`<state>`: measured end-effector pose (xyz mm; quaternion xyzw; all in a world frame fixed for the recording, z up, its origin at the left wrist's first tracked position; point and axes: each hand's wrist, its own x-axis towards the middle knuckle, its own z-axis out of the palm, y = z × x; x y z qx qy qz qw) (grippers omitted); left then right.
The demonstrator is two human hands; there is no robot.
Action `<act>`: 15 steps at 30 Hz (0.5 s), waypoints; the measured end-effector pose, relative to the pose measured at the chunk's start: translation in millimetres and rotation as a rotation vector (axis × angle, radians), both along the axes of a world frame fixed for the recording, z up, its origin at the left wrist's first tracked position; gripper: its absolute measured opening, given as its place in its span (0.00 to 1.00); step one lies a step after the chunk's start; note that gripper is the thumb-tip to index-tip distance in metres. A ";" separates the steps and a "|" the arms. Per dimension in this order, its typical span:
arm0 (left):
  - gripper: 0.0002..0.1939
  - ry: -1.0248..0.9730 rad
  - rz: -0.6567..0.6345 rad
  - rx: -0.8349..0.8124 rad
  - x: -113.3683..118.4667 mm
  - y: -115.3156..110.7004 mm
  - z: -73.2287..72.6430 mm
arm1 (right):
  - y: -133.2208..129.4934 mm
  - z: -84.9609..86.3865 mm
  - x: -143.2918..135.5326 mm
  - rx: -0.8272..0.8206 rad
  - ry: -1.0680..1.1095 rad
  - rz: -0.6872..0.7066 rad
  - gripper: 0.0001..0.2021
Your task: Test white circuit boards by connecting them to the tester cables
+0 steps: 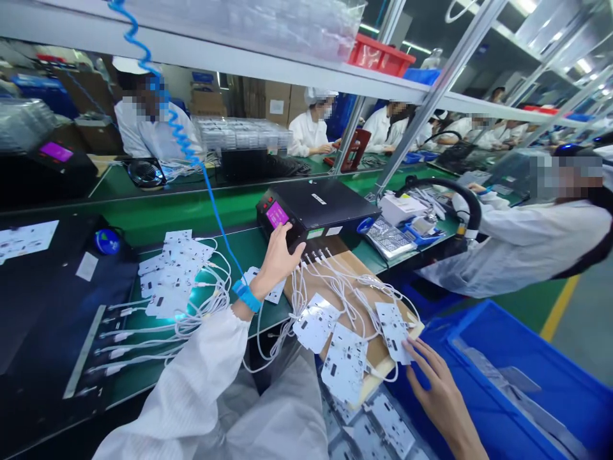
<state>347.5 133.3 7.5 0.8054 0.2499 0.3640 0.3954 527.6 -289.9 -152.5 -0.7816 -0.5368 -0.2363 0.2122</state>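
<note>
My left hand (280,259), wearing a blue wrist strap (246,295) with a coiled cord, reaches to the front of a black box (325,201). Its fingers are stretched out, and a fingertip is at the edge of the pink screen (276,214). At the lower right, my right hand (438,386) has its fingers apart, fingertips against the edge of a white circuit board (393,329). Two more white boards (316,321) (345,361) lie left of that one. White cables (352,300) run from the box over the brown cardboard (342,262) among the boards.
A second black box (48,306) stands at left, its cables leading toward a pile of white boards (175,271). Beneath the cardboard's near edge lie more boards (378,425). A blue bin (479,332) is at right. A co-worker (522,236) sits beyond it; others work across the bench.
</note>
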 end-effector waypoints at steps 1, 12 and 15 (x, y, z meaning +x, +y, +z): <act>0.28 0.011 -0.027 -0.019 -4.1 6.2 3.6 | -0.5 -2.3 0.1 -0.009 0.011 0.000 0.24; 0.21 0.075 -0.137 -0.098 -33.9 23.9 43.9 | 2.1 -12.5 19.9 0.038 0.093 -0.001 0.23; 0.21 0.044 -0.059 -0.065 -63.8 29.6 69.6 | 1.1 -10.1 26.4 0.033 0.088 -0.007 0.24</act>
